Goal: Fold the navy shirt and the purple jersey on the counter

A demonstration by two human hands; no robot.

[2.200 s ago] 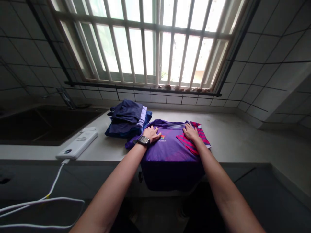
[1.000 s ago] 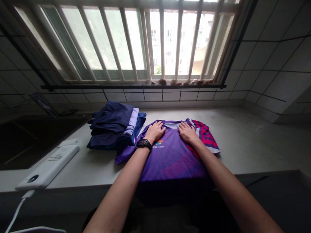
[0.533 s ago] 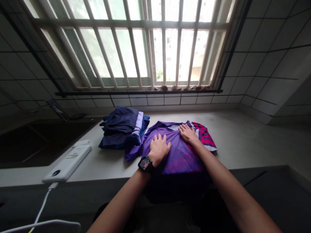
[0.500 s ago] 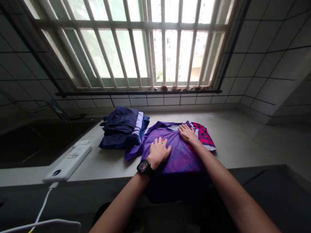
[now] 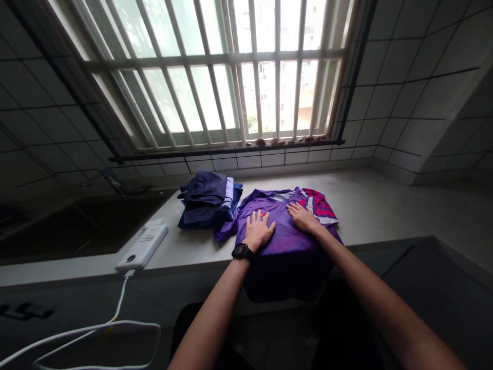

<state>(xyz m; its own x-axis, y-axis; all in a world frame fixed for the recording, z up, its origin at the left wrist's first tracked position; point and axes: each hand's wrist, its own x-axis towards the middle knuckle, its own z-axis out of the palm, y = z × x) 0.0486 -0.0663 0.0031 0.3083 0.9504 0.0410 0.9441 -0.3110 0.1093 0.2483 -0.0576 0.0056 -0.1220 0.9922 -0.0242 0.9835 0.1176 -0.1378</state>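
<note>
The left hand [image 5: 259, 232] and right hand [image 5: 303, 218] lie flat, unclenched, seemingly smoothing the purple T-shirt [image 5: 285, 239]; gripping it would require curling.

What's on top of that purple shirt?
The left hand and the right hand rest on the purple shirt. The left hand partly covers a small colourful print; what lies under both palms can't be seen.
</note>
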